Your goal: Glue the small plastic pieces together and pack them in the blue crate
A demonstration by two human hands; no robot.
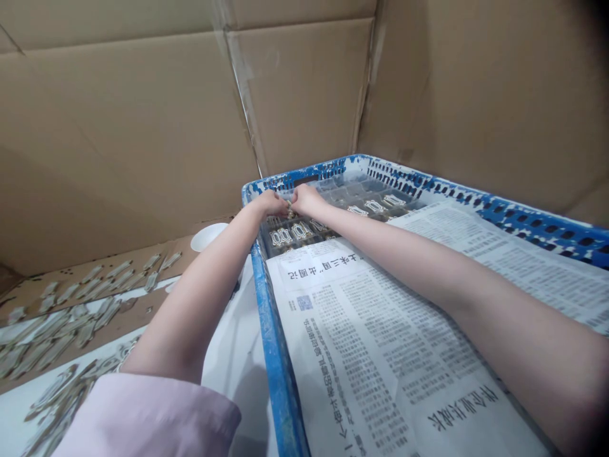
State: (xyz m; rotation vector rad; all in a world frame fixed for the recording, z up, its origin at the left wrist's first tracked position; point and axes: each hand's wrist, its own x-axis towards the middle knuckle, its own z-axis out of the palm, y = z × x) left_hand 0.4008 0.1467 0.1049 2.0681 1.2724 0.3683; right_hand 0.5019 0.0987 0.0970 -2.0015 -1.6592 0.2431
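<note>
My left hand point(271, 204) and my right hand point(307, 199) meet above the far left part of a blue plastic crate point(276, 330). Between their fingertips is a small metal piece point(289, 208), partly hidden by my fingers. Just below them, a dark compartment tray point(304, 219) holds several ornate, oblong metal frames point(290, 232). A printed newspaper point(371, 343) covers the near part of the crate and reaches up to the tray's edge.
To the left of the crate, several elongated metal pieces point(61, 336) lie in rows on cardboard and white paper. A white bowl point(208, 237) stands beyond them. Tall cardboard walls point(304, 89) rise behind the crate. A pale pink sleeve point(147, 416) covers my left forearm near the elbow.
</note>
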